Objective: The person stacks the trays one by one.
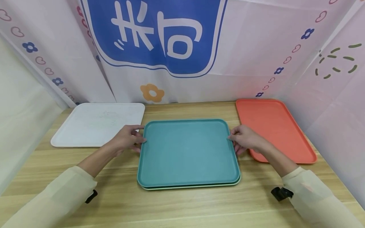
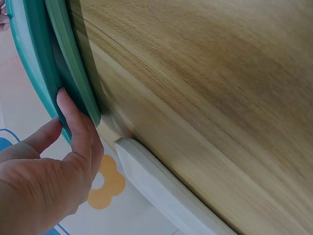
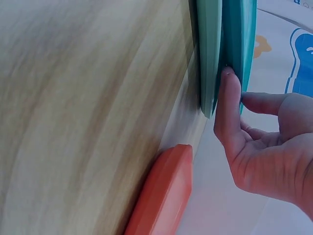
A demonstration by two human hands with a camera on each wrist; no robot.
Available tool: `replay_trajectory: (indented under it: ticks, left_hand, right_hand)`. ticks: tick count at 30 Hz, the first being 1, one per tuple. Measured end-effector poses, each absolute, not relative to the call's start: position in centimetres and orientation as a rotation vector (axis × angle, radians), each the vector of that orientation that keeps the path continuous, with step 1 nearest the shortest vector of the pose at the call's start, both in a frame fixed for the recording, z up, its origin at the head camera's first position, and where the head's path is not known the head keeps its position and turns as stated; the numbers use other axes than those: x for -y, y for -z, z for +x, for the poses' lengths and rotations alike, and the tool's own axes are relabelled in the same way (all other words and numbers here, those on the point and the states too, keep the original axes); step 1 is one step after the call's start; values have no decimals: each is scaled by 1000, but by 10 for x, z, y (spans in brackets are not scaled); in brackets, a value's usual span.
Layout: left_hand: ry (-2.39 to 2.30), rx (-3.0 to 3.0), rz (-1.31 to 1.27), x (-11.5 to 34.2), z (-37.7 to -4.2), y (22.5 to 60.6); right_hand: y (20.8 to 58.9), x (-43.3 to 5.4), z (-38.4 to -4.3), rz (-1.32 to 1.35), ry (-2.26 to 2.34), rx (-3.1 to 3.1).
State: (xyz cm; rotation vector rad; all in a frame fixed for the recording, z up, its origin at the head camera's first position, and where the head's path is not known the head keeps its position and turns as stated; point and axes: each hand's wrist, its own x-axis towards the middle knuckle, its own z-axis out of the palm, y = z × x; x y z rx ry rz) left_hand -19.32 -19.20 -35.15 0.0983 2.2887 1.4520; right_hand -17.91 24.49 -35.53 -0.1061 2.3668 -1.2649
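A teal tray [image 1: 188, 152] lies over a pale green tray [image 1: 194, 187], whose edge peeks out along the front. On the left side, my left hand [image 1: 127, 138] pinches the teal tray's rim, thumb on top and fingers beneath. My right hand [image 1: 246, 139] grips the opposite rim the same way. Both wrist views show a narrow gap between the teal tray [image 2: 32, 44] and the light green tray [image 2: 73, 54] below it, with fingertips in that gap. Most of the lower tray is hidden.
A white tray [image 1: 97, 123] lies at the back left of the wooden table [image 1: 176, 209], close to my left hand. An orange-red tray [image 1: 273, 126] lies at the right, partly behind my right forearm. A printed curtain [image 1: 182, 85] hangs along the table's back edge.
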Motion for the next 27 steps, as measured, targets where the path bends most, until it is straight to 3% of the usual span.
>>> replay_trajectory:
  ticks: [27]
  left_hand:
    - [-1490,-2289,70,188,-192,350]
  right_hand:
    - [356,-240,-175,110,1434,-2409]
